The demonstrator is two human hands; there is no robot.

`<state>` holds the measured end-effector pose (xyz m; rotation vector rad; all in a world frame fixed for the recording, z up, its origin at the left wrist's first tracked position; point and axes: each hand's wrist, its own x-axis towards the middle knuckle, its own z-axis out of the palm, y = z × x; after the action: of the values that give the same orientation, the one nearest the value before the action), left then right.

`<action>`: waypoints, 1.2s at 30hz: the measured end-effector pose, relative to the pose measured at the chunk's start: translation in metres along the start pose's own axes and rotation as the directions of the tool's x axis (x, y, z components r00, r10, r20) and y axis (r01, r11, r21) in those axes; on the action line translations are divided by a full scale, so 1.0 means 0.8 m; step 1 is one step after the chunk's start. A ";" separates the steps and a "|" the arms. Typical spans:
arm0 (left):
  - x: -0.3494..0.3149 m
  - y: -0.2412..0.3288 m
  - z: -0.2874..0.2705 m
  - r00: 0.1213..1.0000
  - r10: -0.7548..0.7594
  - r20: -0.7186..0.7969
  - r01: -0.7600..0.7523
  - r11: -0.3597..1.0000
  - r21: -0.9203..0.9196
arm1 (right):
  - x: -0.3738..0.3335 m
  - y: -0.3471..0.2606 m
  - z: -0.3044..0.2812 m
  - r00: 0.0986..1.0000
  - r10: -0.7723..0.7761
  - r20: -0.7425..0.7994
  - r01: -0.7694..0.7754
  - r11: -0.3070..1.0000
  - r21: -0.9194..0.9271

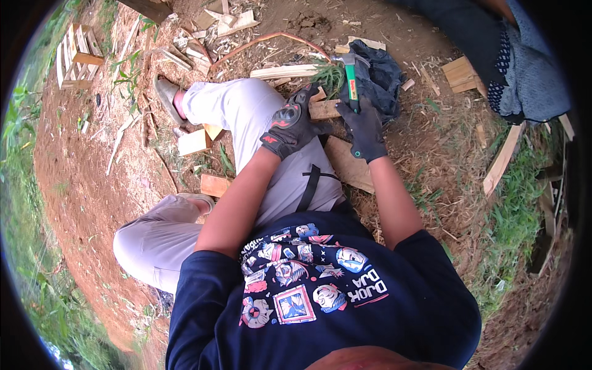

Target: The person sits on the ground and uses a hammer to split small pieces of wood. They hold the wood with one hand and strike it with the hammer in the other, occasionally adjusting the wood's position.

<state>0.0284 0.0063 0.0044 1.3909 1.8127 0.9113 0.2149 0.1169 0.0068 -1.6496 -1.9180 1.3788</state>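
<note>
My right hand, in a dark glove, is closed round the lower end of a hammer with a green and black handle. The hammer's metal head points away from me, over a crumpled black plastic bag. My left hand, in a black glove with red marks, is at the left end of a small wooden block. Its fingers curl at the block, though the glove hides part of the grip. The block's right end lies close to my right thumb. A wider board lies below the hands, beside my leg.
Wood offcuts and splinters litter the brown soil ahead. A slatted wooden piece stands at far left. Blocks lie near my legs. Another person's clothed leg is at the upper right, near a wooden block.
</note>
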 end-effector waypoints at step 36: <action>0.011 0.017 -0.013 0.983 -0.144 0.111 0.105 0.947 0.303 | -0.175 -0.060 -0.097 0.824 -0.566 0.033 0.443 0.607 -0.660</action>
<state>0.0247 0.0158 0.0210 1.4574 1.9672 0.4828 0.2847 0.0368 0.1356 -1.1916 -2.6353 0.3225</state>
